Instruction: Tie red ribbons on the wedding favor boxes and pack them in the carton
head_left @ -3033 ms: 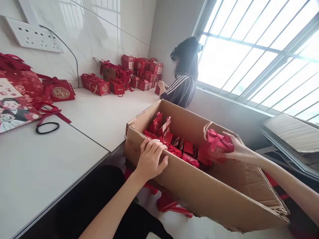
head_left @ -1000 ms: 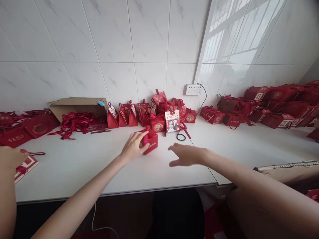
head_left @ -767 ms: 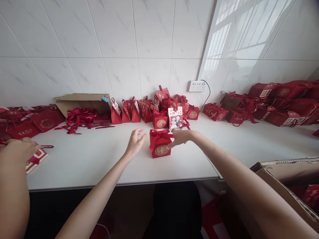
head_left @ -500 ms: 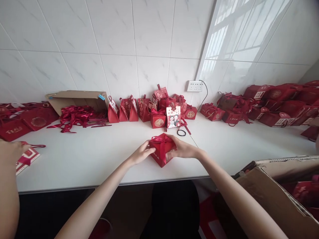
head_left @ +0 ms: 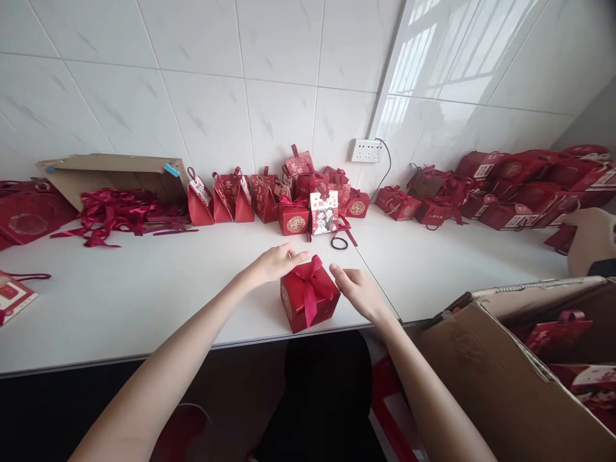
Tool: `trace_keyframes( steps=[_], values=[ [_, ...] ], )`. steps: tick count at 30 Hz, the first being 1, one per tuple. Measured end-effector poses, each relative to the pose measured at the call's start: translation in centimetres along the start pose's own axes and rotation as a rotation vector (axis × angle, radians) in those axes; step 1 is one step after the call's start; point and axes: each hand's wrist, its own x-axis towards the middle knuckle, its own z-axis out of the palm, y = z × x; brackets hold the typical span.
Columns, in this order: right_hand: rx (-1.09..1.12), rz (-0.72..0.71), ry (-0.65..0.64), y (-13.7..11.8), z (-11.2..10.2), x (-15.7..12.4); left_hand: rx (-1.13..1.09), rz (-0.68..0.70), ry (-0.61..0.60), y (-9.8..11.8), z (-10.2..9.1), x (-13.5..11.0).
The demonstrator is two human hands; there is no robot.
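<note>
A red gift box [head_left: 297,296] with a dark red ribbon bow [head_left: 310,282] on top sits near the front edge of the white table [head_left: 144,301]. Gold print shows on its left side. My left hand [head_left: 276,263] hovers at the box's back left corner, fingers stretched out and holding nothing. To the right of the box, my right hand [head_left: 359,292] is lifted, its thumb apart from loosely bent fingers, with nothing visible in it. Behind the box lies a small black ring [head_left: 339,243].
Along the wall stand several red gift boxes [head_left: 294,221] and a cardboard box [head_left: 115,165] of red ribbons [head_left: 118,212]. More boxes are stacked at right [head_left: 524,192]. A large open carton [head_left: 481,359] stands front right. Another person's hand [head_left: 594,240] is at the right edge.
Both my hands have come off the gift box, which has turned and now shows a gold emblem. The view has shifted. Another person's arm at left is gone; a hand shows at right.
</note>
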Motion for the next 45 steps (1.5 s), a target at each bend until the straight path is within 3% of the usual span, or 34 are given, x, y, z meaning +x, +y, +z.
trace_keyframes(
  steps=[4,8,15,19,23,28,35,40,45],
  values=[
    [-0.095,0.036,0.064,-1.1,0.5,-3.0,-0.032,0.088,-0.009,0.7,1.0,0.9],
    [-0.159,0.041,0.097,-1.8,1.0,-5.2,-0.101,0.139,-0.126,1.2,1.1,0.7],
    [0.160,0.019,0.010,-0.3,1.1,-4.1,-0.074,0.028,-0.240,1.7,0.2,-1.6],
    [0.234,-0.026,0.045,0.3,1.2,-3.5,-0.126,0.087,-0.114,1.2,0.7,-2.8],
    [0.403,-0.066,0.114,0.8,1.7,-3.5,-0.380,0.049,0.040,0.6,2.2,-4.9],
    [0.739,0.036,0.189,2.2,2.8,-3.7,-0.662,-0.076,0.136,0.0,4.7,-7.6],
    [1.080,0.207,0.181,2.7,3.5,-3.8,-0.888,-0.045,0.321,0.0,7.6,-8.7],
    [1.062,0.204,0.172,2.9,3.7,-3.7,-1.013,-0.093,0.345,-0.1,8.4,-8.7],
    [0.720,0.042,0.164,4.0,2.2,-4.2,-0.869,-0.089,0.235,-0.4,6.5,-8.7]
  ],
)
